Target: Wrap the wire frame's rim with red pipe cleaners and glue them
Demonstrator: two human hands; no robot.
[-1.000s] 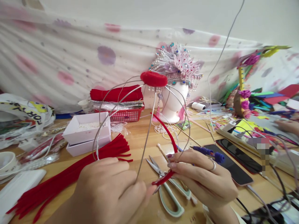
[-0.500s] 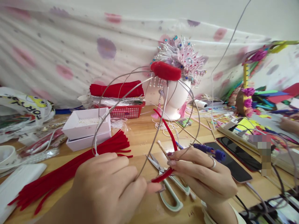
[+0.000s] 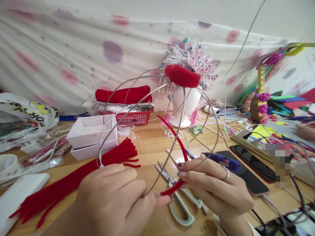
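- The red pad point(image 3: 182, 75) atop the wire frame point(image 3: 183, 101) has shifted right since the earlier frames, now overlapping the beaded headdress point(image 3: 197, 60) behind.
- The left hand point(image 3: 115, 196) is still curled closed on the frame's lower wires; one fingertip meets the strip's lower end.
- The right hand point(image 3: 216, 186) keeps pinching the red strip point(image 3: 180, 144) between thumb and fingers, above the scissors point(image 3: 170, 179).
- The strip is narrow, soft-looking and curved, its free tip leaning left.
- The pad is plush and rounded; thin grey wires bow out beneath it.
- More red strips point(image 3: 73, 182) lie bundled on the smooth wooden table point(image 3: 147, 154).
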